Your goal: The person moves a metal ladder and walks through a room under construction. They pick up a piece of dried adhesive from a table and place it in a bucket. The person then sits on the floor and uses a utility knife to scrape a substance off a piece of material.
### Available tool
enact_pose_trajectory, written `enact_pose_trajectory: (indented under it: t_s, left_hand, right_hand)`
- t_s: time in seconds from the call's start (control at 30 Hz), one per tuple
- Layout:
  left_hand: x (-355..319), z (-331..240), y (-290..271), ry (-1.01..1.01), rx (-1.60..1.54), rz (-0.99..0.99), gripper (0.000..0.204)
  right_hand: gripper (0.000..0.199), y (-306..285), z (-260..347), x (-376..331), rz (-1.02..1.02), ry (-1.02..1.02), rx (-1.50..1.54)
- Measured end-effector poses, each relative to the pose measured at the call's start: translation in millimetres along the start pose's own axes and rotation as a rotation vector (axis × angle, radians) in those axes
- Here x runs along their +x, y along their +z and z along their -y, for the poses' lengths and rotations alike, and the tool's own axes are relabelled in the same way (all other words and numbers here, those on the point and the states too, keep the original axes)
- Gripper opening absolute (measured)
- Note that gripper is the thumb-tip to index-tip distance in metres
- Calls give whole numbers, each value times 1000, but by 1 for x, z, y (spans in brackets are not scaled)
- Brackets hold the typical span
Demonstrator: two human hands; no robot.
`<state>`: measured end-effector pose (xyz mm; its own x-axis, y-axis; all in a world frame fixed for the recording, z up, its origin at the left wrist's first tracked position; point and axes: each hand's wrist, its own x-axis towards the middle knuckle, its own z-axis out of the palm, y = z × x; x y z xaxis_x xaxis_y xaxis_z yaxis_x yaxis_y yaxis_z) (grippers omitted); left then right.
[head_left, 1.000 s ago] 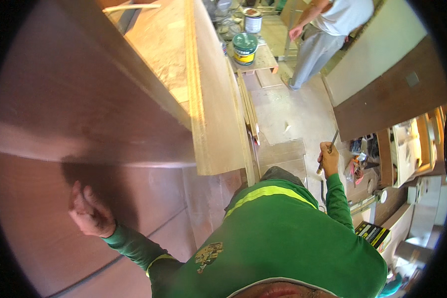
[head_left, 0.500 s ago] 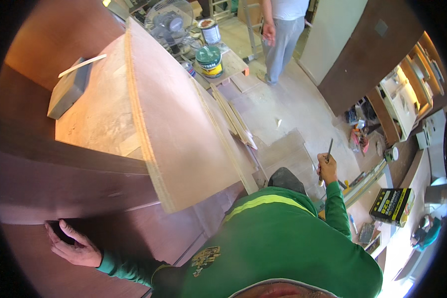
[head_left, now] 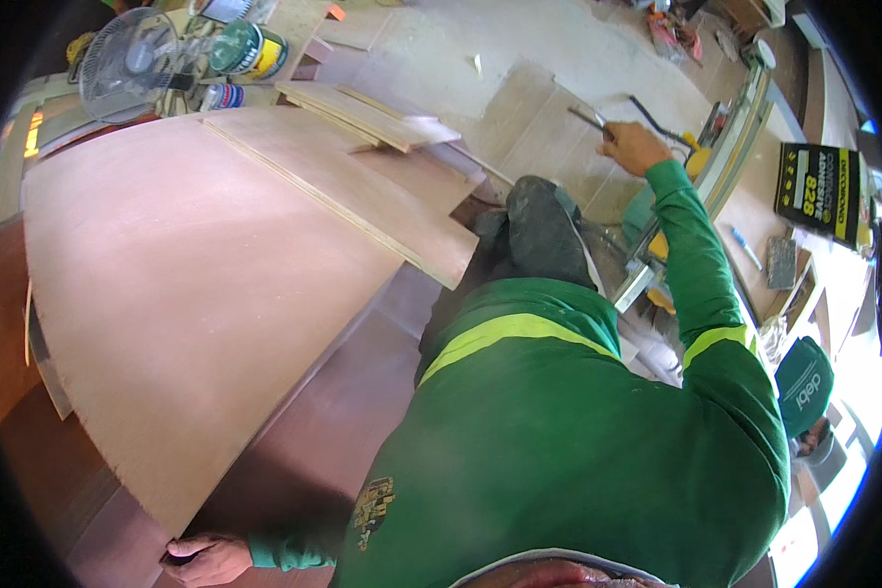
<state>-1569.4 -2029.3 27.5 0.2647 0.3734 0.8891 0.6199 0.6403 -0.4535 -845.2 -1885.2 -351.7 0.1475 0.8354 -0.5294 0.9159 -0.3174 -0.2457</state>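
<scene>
At the lower left, my left hand (head_left: 209,561) is closed, with thumb and fingers curled around a dark patch next to the lower corner of a large pale plywood panel (head_left: 206,284). What lies inside that grip is too dark to tell. My right hand (head_left: 637,147) reaches far out to the right, closed on a slim dark stick-like tool (head_left: 588,120) that points away to the left. The kind of tool cannot be made out. Across the large panel's right side lies a narrower plywood board (head_left: 353,196). Brown panels (head_left: 314,402) extend below the big one.
A fan (head_left: 132,64) and a green paint bucket (head_left: 248,51) stand at the far left. Stacked wood strips (head_left: 372,116) lie beyond the plywood. At right are a long metal rail (head_left: 730,147), a black and yellow tin (head_left: 821,193), and another person in a green cap (head_left: 806,385).
My view has turned, so the plywood panel now fills the left side. My right arm is stretched farther out with the tool. My left hand appears lower, beside the panel's corner.
</scene>
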Motion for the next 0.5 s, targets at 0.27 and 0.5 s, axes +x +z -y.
enact_pose_trajectory:
  t_s: [0.27,0.5]
  left_hand:
    - [-99,38,56,63,-44,75,56]
    - [-163,78,23,169,263,338,88]
  right_hand:
    - [37,4,23,-20,-11,3,-134]
    - [34,10,34,-13,-63,-164,-307]
